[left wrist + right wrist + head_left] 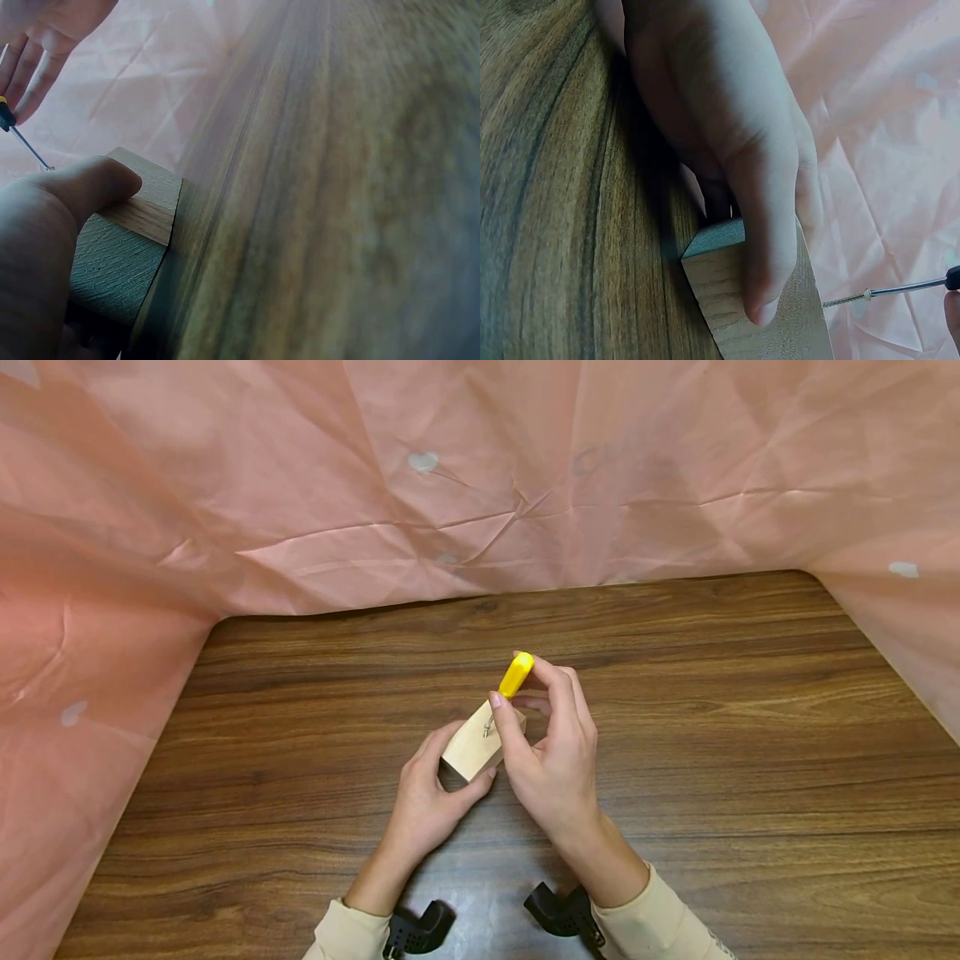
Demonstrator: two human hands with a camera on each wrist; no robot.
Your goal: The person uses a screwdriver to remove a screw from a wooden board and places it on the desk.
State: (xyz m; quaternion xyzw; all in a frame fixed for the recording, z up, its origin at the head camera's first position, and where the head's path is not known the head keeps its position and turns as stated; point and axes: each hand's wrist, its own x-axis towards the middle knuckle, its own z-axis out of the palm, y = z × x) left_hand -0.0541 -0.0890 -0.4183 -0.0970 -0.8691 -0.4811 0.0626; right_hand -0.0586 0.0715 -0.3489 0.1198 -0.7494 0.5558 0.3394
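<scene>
A pale wooden block (467, 750) lies on the table, its near end face dark. My left hand (426, 797) grips it from both sides, the thumb on the right side. From its top stands a screw (844, 301), partly sunk in the wood, with much of its thread showing in the right wrist view. My right hand (557, 760) holds a screwdriver (516, 676) by its yellow and black handle, between the thumb and fingers. The screwdriver is tilted, and its metal shaft reaches down to the screw head. Some right fingers are hidden behind the handle.
The brown wood-grain table (300, 710) extends around both hands. Pink cloth (480, 485) with pale hearts hangs along the back and both sides. Black wrist mounts (422, 928) sit at the cuffs of both beige sleeves (660, 914).
</scene>
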